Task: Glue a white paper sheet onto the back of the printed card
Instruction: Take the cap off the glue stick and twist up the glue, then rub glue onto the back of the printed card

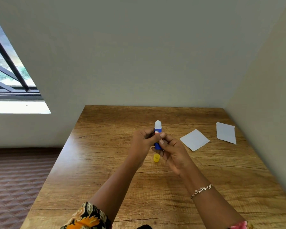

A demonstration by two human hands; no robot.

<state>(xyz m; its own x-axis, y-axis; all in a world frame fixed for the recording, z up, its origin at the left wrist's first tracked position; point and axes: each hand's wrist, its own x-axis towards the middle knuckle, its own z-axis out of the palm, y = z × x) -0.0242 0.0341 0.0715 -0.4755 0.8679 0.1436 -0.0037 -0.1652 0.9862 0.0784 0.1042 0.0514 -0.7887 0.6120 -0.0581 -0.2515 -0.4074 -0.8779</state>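
A blue glue stick (157,129) with its white glue tip exposed stands upright above the wooden table (106,162), held between both hands. My left hand (143,142) grips its upper body, while my right hand (170,151) pinches its lower end. Its yellow cap (156,158) lies on the table just below the hands. To the right lie two white pieces, blank side up: a square sheet (194,140) and another white piece (226,132) farther right. I cannot tell which one is the printed card.
The table sits in a corner, with walls behind it and along its right side. A window (7,75) is at the far left. Patterned brown floor (15,179) shows left of the table.
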